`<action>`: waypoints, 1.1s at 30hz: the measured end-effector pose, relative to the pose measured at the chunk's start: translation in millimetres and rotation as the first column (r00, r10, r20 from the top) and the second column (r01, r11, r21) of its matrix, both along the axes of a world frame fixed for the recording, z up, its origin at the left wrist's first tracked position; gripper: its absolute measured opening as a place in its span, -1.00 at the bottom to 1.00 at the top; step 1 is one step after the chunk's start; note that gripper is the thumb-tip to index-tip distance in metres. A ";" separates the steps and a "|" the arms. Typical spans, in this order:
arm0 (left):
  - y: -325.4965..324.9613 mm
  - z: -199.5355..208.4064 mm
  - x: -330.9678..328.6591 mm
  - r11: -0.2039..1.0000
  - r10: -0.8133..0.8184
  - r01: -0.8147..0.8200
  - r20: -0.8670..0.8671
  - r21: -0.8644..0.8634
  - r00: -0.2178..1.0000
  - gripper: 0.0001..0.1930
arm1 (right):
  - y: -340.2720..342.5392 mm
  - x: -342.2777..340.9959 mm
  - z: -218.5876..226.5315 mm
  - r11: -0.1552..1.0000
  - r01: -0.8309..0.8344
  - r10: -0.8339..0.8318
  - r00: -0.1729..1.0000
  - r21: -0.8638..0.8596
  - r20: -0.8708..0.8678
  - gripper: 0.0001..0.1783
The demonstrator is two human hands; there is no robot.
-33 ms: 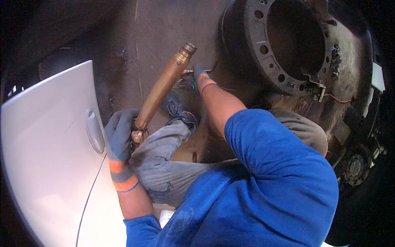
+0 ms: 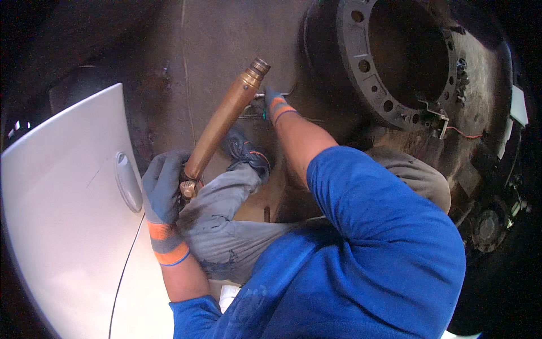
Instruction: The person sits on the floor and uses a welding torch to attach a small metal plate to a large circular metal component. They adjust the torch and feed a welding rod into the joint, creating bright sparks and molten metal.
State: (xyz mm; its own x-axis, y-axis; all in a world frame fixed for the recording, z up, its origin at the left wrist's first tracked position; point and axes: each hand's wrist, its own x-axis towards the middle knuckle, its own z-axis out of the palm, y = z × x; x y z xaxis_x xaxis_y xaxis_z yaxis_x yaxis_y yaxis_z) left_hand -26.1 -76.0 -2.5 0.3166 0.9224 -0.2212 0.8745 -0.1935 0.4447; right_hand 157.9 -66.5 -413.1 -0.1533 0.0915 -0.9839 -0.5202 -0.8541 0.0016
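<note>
My left hand [image 2: 164, 186], in a grey and orange glove, is closed around the lower end of a brown metal cylinder [image 2: 220, 124]. The cylinder slants up and to the right, with a brass-coloured collar and threaded tip at its upper end and a squat fitting at its lower end. Beyond its upper end my right hand [image 2: 271, 97], also gloved, reaches down and appears closed on a thin metal rod [image 2: 287, 94]. The rod shows on both sides of that hand; the fingers themselves are mostly hidden. Other thin metal pieces lie just below it.
A large black brake drum [image 2: 353, 62] with holes around its rim stands at the upper right. A white curved panel with a handle-like recess [image 2: 62, 186] fills the left. My shoe [image 2: 248, 155] rests between the hands. A reddish wire [image 2: 466, 134] runs beside the drum.
Hardly anything differs. The view has shifted slightly, and my right hand is a touch higher beside the rod; the cylinder stays in my left hand.
</note>
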 end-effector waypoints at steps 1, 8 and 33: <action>-1.6 -0.2 -2.9 0.967 0.184 -0.170 0.057 -0.191 0.981 -0.74 | -19.1 -4.4 -50.1 0.998 -0.051 0.048 0.997 0.049 0.058 -0.54; 36.4 20.9 24.7 0.998 0.064 -0.057 0.190 -0.040 0.980 -0.66 | 9.5 -10.6 103.6 0.946 0.126 -0.130 0.992 0.299 -0.006 -0.52; -60.8 69.8 188.2 0.991 -0.025 0.090 0.528 -0.098 0.849 -0.41 | -70.4 310.2 481.9 0.309 -0.123 -0.548 0.787 0.943 0.282 -0.60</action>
State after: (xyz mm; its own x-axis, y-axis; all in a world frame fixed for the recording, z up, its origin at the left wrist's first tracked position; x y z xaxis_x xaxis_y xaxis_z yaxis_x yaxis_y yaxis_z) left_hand 162.1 -136.7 67.4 0.4672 0.8773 -0.1100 0.4933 -0.1554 0.8558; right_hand 468.1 -136.9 68.7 0.4628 0.8768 -0.1304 -0.3056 0.0197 -0.9520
